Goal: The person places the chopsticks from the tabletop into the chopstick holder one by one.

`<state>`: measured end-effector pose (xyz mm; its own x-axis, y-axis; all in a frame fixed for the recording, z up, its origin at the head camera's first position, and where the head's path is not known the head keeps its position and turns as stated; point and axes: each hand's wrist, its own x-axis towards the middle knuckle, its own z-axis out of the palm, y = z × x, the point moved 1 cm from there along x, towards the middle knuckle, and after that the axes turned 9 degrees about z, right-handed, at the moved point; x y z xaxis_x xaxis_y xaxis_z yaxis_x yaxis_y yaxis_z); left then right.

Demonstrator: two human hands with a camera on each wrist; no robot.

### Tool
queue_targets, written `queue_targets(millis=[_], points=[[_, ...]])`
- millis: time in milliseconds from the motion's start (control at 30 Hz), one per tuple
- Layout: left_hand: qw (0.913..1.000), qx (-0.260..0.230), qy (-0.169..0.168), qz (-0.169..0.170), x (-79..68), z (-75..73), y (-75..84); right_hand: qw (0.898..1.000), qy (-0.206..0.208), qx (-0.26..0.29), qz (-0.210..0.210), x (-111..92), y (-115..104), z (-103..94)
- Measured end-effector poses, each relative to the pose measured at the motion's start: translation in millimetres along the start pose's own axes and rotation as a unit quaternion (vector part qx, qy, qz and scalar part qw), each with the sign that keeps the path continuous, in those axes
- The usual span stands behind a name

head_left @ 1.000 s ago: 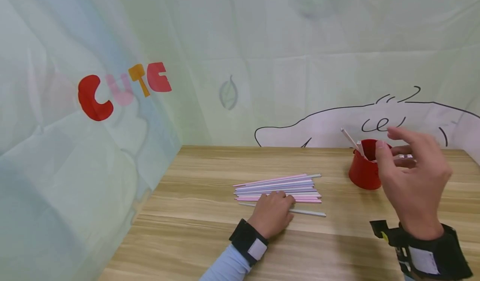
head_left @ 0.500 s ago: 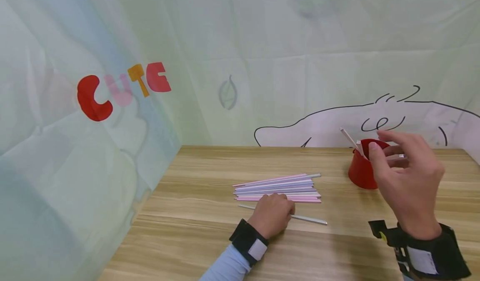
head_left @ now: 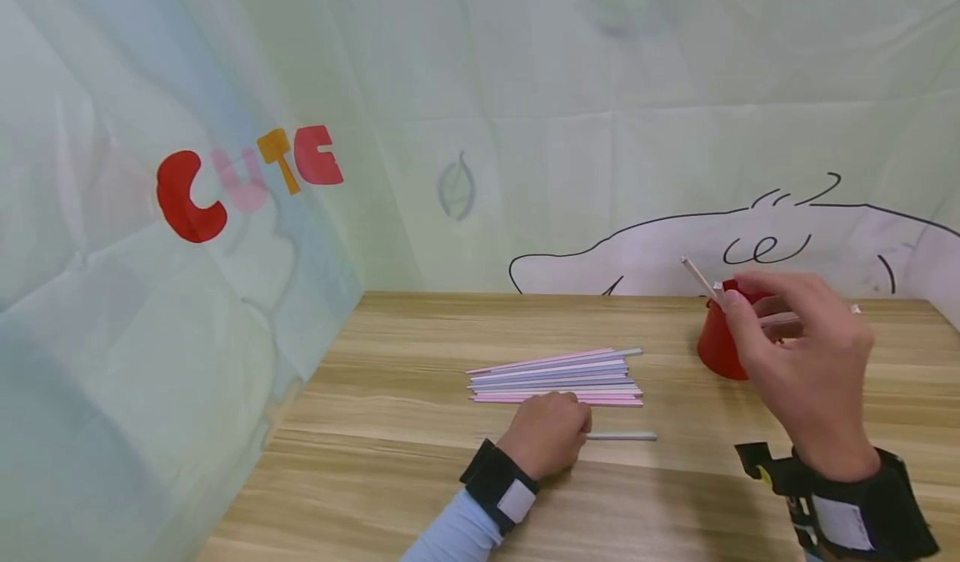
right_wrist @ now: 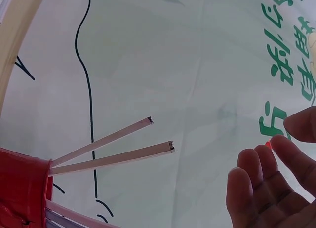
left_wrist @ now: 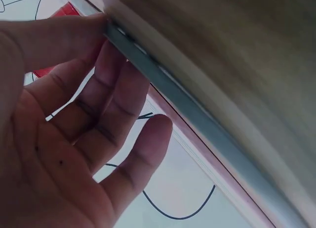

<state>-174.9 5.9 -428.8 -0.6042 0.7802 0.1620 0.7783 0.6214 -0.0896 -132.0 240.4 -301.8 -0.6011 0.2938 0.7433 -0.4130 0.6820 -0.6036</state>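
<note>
In the head view, my left hand [head_left: 546,430] rests low over the table and pinches a thin grey-blue straw-like stick [head_left: 622,436]. The left wrist view shows the thumb and fingertips at this stick [left_wrist: 183,100], little finger apart from it. Just behind that hand lies a row of pink, lilac and white sticks [head_left: 555,370]. At right, my right hand [head_left: 810,362] hovers by a small red bucket [head_left: 722,347], hiding part of it. Its fingers are loosely bent; nothing shows between them in the right wrist view. Several pale sticks [right_wrist: 113,159] lean out of the bucket.
A wood-grain table [head_left: 390,479] carries everything. Behind it and at left hangs a printed pale green cloth [head_left: 420,62], meeting the table's back edge. Both wrists wear black bands.
The grey-blue stick has come nearer to me, away from the row; it tilted and is level again. My right hand has drifted left, covering more of the bucket.
</note>
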Motion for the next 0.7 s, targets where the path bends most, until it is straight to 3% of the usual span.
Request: queue_targets(millis=[233,700], points=[[0.9995,-0.023,-0.015,-0.012,0.6,-2.0,1.8,1.000,-0.027,-0.002,-0.002,-1.1,-0.9,3.0],[0.9942,-0.105,0.021,-0.015,4.7,-8.6,2.7,0.992,-0.116,-0.045,-0.014,-3.9,1.4,8.8]])
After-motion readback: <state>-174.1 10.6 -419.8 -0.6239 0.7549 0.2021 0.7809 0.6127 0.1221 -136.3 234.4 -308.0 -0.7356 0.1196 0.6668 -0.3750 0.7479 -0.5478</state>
